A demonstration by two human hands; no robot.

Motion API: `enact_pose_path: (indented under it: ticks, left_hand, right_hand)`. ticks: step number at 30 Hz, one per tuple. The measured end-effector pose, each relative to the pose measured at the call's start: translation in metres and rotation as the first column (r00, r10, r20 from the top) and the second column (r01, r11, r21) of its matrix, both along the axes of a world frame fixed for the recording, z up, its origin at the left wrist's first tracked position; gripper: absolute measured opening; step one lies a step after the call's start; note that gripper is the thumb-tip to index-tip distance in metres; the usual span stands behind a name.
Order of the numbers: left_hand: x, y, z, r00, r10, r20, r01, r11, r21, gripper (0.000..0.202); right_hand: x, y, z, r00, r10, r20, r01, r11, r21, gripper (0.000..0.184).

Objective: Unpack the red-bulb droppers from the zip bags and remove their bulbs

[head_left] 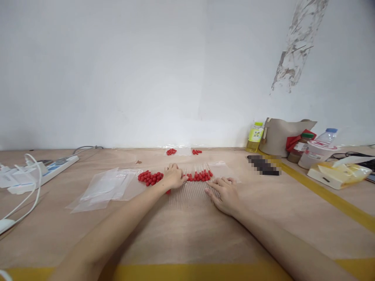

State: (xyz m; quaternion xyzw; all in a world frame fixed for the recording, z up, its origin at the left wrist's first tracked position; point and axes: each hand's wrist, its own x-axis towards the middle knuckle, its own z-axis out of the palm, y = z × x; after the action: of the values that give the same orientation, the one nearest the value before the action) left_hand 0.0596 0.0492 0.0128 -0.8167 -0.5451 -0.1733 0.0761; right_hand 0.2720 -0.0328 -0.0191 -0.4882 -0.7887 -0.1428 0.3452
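Observation:
A row of thin clear tubes (190,191) lies on the wooden table (181,234), their far ends capped with small red bulbs (200,176). My left hand (173,176) rests at the left end of that row with its fingers curled into a pinch at the red bulbs; what it pinches is hidden. A loose heap of red bulbs (150,177) lies just left of it. My right hand (224,193) lies flat on the tubes' right side, fingers stretched out and apart.
Clear plastic bags (102,189) lie to the left, another (221,168) by the right hand. Two small bagged lots of red bulbs (183,151) sit near the wall. A power strip with chargers (35,173) is far left. Bottles, a grey bag (281,134) and a container stand at the right.

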Motion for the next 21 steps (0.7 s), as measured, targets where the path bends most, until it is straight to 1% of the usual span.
enact_pose_path:
  ticks: [3, 6, 8, 10, 13, 15, 17, 19, 21]
  left_hand:
    - [0.004, 0.006, -0.006, 1.000, 0.022, 0.006, -0.022, 1.000, -0.005, 0.026]
    - [0.003, 0.007, -0.009, 0.996, 0.083, 0.041, -0.084, 0.996, 0.012, 0.022]
    - [-0.002, 0.005, -0.007, 0.992, 0.108, 0.068, -0.111, 0.993, 0.043, 0.020]
    - [-0.010, 0.000, -0.001, 0.992, 0.092, 0.089, -0.100, 0.990, 0.094, 0.017]
    - [-0.025, -0.014, 0.007, 0.995, 0.008, 0.098, -0.023, 0.987, 0.160, 0.017]
    - [-0.033, -0.026, 0.007, 0.993, -0.083, 0.085, 0.066, 0.980, 0.186, 0.016]
    - [-0.036, -0.041, 0.002, 0.979, -0.198, 0.050, 0.183, 0.958, 0.221, 0.016]
    - [-0.035, -0.056, -0.007, 0.954, -0.301, 0.003, 0.289, 0.917, 0.274, 0.018]
    - [-0.031, -0.068, -0.015, 0.931, -0.363, -0.033, 0.354, 0.880, 0.317, 0.021]
  right_hand:
    - [0.011, 0.006, -0.001, 0.996, -0.043, -0.073, 0.044, 0.999, 0.021, 0.026]
    - [0.020, 0.011, -0.002, 0.990, -0.060, -0.131, 0.066, 0.997, 0.039, 0.026]
    - [0.023, 0.014, -0.004, 0.984, -0.059, -0.170, 0.069, 0.996, 0.055, 0.025]
    - [0.025, 0.016, -0.005, 0.979, -0.038, -0.201, 0.053, 0.996, 0.070, 0.026]
    - [0.023, 0.017, -0.006, 0.974, 0.004, -0.226, 0.019, 0.995, 0.098, 0.029]
    - [0.018, 0.015, -0.004, 0.978, 0.032, -0.208, -0.006, 0.992, 0.124, 0.032]
    - [0.011, 0.011, -0.001, 0.987, 0.071, -0.145, -0.049, 0.988, 0.145, 0.038]
    - [0.004, 0.005, 0.001, 0.992, 0.121, -0.046, -0.113, 0.982, 0.150, 0.042]
    - [-0.003, 0.000, 0.003, 0.985, 0.167, 0.036, -0.170, 0.973, 0.155, 0.038]
